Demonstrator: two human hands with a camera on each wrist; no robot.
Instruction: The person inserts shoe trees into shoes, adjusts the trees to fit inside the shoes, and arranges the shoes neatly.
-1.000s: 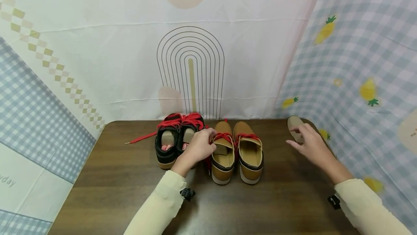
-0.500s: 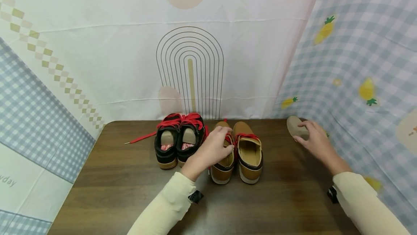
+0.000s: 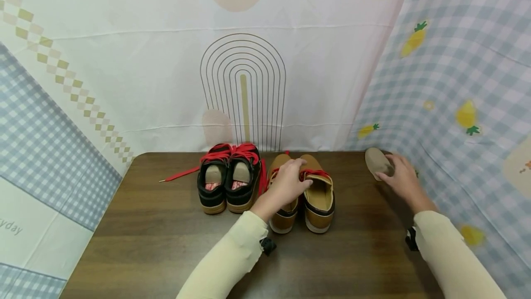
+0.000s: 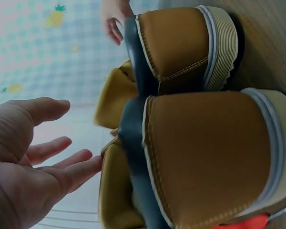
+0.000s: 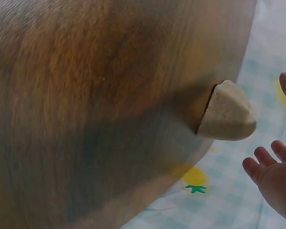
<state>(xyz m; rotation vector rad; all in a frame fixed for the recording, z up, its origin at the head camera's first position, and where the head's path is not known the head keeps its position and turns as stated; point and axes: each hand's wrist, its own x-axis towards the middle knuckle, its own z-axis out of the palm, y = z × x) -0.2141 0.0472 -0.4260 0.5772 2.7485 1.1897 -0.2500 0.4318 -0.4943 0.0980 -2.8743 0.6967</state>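
A pair of tan shoes with red laces stands in the middle of the wooden table; the right tan shoe (image 3: pixel 318 195) shows most of its opening. My left hand (image 3: pixel 287 180) hovers over the left tan shoe (image 3: pixel 283 223), hiding much of it, fingers loosely bent around nothing. In the left wrist view that hand (image 4: pixel 35 167) appears beside the shoe openings. At the table's far right corner lies a beige, rounded shoe insert (image 3: pixel 376 161), seen hollow-edged in the right wrist view (image 5: pixel 228 112). My right hand (image 3: pixel 403 180) is beside it, fingers spread, apart from it in the right wrist view.
A pair of black shoes (image 3: pixel 227 179) with red laces stands left of the tan ones, beige inserts inside. One red lace (image 3: pixel 180 174) trails left across the table (image 3: pixel 145 230). A white printed cloth (image 3: pixel 166 82) hangs behind, and a checked cloth (image 3: pixel 456 105) borders the right side.
My left hand has moved right, from beside the left tan shoe to above both tan shoes. My right hand has shifted slightly to the right beside the insert. The shoes have stayed put.
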